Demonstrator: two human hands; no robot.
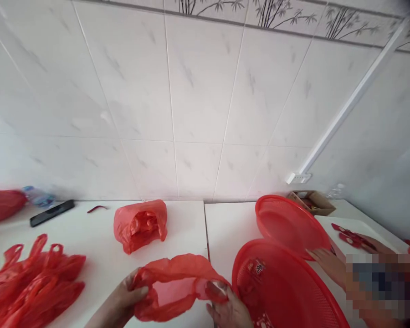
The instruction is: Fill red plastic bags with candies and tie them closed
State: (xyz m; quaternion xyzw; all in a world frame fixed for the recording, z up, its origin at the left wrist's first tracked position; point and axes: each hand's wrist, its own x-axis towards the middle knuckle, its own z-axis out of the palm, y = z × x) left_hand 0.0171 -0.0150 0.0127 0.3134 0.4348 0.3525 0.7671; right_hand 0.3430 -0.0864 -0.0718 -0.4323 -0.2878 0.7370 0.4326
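Note:
I hold a thin red plastic bag (pixel 177 284) between both hands at the near edge of the white table (pixel 99 246). My left hand (pixel 126 294) grips its left edge with curled fingers. My right hand (pixel 227 307) pinches its right edge, so the bag's mouth is spread open towards me. Right of my hand lies a big red round basket (pixel 294 291) with small red packets inside. A second red round tray (pixel 290 223) leans on its far rim.
A filled red bag (pixel 140 225) stands mid-table. A heap of empty red bags (pixel 30 280) lies at the left. A black remote (pixel 52 212) and a water bottle (pixel 37 197) sit far left. Another person's hand (pixel 331 264) rests by the trays. A cardboard box (pixel 312 202) stands behind.

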